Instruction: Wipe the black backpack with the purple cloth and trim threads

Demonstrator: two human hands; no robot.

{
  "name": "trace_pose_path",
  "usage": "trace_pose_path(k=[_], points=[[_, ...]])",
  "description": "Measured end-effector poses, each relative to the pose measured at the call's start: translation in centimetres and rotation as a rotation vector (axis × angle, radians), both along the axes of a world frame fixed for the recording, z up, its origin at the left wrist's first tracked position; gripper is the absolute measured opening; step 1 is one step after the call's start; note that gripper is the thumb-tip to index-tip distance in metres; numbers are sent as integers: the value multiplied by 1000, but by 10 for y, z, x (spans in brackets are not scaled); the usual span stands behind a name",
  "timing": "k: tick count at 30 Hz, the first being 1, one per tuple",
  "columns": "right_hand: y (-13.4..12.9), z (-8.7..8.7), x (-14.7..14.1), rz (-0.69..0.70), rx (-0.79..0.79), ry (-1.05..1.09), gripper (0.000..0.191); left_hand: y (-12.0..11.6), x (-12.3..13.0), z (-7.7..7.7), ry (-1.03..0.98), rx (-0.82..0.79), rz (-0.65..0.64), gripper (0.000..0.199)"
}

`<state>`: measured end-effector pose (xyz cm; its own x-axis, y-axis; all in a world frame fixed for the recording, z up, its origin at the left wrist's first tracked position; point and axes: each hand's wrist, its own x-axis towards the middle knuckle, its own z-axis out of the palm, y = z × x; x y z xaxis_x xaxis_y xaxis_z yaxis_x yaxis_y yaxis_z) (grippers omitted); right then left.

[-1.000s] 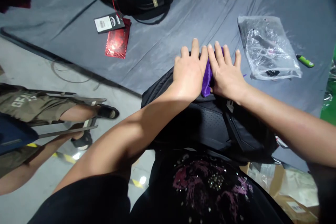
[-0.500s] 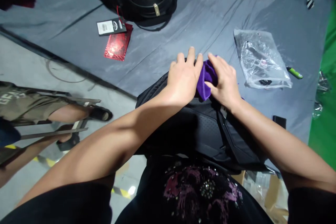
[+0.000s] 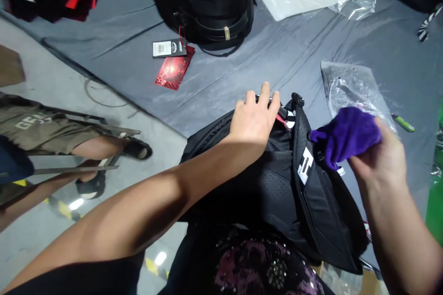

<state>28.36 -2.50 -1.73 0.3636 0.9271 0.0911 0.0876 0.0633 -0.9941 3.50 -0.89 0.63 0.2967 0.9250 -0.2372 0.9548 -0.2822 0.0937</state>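
A black backpack lies at the table's near edge against my body, its strap with a white logo on the right side. My left hand rests on the upper part of this backpack, palm down, fingers spread. In my right hand is a bunched purple cloth, held to the right of the strap and over the backpack's right side.
A second black backpack with a tag and a red card stands at the back. Plastic bags and a green cutter lie right. A person's legs show at left.
My right hand has moved right with the purple cloth, away from my left hand, and the strap's white logo has come into view. My left hand stays on the backpack.
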Motion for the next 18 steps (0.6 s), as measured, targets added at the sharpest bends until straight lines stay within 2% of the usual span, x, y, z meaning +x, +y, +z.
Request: trace_pose_path(k=[2, 3, 5, 8, 10, 14, 18], points=[[-16, 11, -29, 23, -30, 11, 14, 0, 0, 0, 6, -1, -3, 83], [-22, 15, -43, 84, -18, -64, 13, 0, 0, 0, 11, -3, -2, 82], [-29, 19, -66, 360, 51, -381, 15, 0, 1, 0, 12, 3, 8, 76], [-26, 18, -82, 915, 151, -999, 22, 0, 1, -2, -11, 39, 35, 64], [-19, 17, -84, 1135, 208, -1264, 33, 0, 2, -4, -21, 50, 39, 62], [-8, 13, -83, 1240, 285, -1407, 46, 2, 3, -7, -11, 36, 30, 62], [-10, 12, -85, 1219, 250, -1571, 40, 2, 3, -7, -3, 30, 31, 62]])
